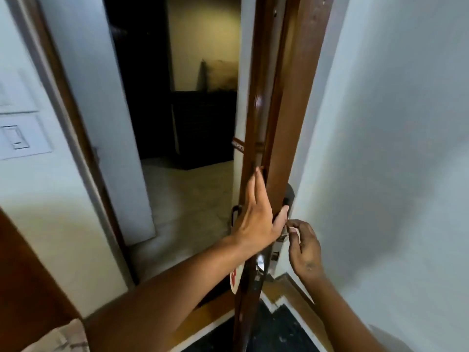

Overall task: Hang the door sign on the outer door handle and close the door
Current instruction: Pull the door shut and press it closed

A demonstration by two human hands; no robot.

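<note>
The brown wooden door [284, 128] stands ajar and I see it edge-on. My left hand [256, 219] wraps around the door's edge, fingers on the left face and thumb on the right. A dark handle [289, 196] sticks out on the right face, just above the thumb. Another dark handle [234, 214] shows on the left face. A white door sign with red print [234, 278] hangs on the left side, mostly hidden by my left forearm. My right hand [304, 250] is beside the lock plate [275, 255], thumb and forefinger pinched on a small pale piece that I cannot identify.
A white wall [393, 148] stands close on the right of the door. The door frame [76, 128] and a light switch [15, 138] are on the left. Through the gap lie a dim room, a pale floor [193, 199] and dark furniture [203, 123].
</note>
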